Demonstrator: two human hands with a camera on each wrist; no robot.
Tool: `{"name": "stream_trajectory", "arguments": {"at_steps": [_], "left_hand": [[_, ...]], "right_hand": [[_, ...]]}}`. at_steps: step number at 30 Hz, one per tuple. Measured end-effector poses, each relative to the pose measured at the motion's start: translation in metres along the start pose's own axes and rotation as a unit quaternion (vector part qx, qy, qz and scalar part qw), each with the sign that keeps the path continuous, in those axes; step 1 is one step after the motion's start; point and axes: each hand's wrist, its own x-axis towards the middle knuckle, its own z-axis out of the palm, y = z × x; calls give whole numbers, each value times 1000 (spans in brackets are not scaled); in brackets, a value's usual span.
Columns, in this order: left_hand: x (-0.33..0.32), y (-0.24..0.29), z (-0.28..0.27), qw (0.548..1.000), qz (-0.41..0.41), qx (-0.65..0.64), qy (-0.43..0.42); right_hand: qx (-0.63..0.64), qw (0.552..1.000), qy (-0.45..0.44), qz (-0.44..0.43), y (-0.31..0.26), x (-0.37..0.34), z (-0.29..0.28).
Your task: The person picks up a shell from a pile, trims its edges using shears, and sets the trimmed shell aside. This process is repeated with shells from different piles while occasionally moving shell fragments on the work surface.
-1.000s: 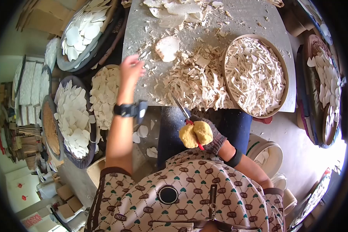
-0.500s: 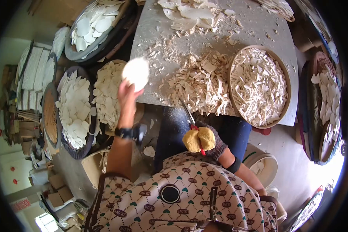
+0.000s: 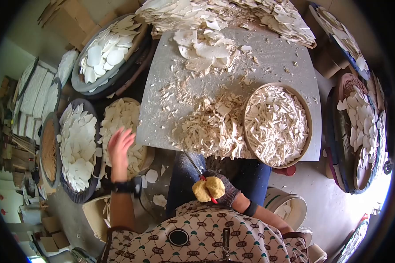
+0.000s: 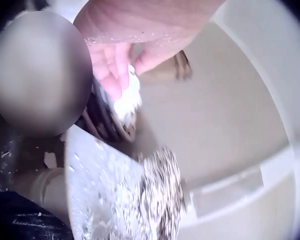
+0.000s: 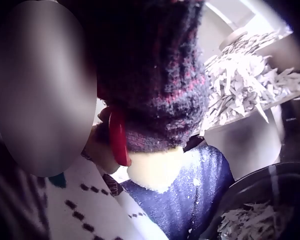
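Observation:
My bare left hand (image 3: 120, 147) is held over a round basket of white flat pieces (image 3: 131, 114), left of the table. Its fingers are spread and nothing shows in them. In the left wrist view the left hand (image 4: 115, 70) has loosely bent fingers that overlap distant white pieces (image 4: 127, 102). My right hand (image 3: 224, 190), in a dark knitted glove, grips scissors (image 3: 193, 161) near my lap. Their red handles carry yellow foam padding (image 3: 208, 188), and the blades point at the table edge. In the right wrist view the glove (image 5: 165, 100) covers most of the red handle (image 5: 119, 137).
A grey table (image 3: 162, 109) bears a heap of cut strips (image 3: 215, 127), a round tray of strips (image 3: 309, 131) and stacked thin sheets (image 3: 206, 55). More baskets of white discs (image 3: 77, 149) stand on the left. A white bucket (image 3: 298, 204) stands at the right.
My left hand picked up a white disc from the table, carried it left and let it go by the basket. The right hand keeps holding the scissors. The head view has shifted.

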Motion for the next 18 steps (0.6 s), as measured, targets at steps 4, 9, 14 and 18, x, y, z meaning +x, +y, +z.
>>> {"name": "stream_trajectory", "arguments": {"at_steps": [4, 9, 14, 18], "left_hand": [[85, -3, 152, 917, 87, 290, -260], [144, -57, 267, 655, 474, 557, -188], [171, -77, 294, 606, 520, 582, -153], [155, -49, 271, 805, 399, 409, -161]], "right_hand": [[185, 980, 55, 58, 24, -1, -21], [259, 963, 54, 46, -6, -13, -16], [119, 983, 134, 42, 7, -23, -36], [178, 982, 50, 40, -10, -17, -26]]}}
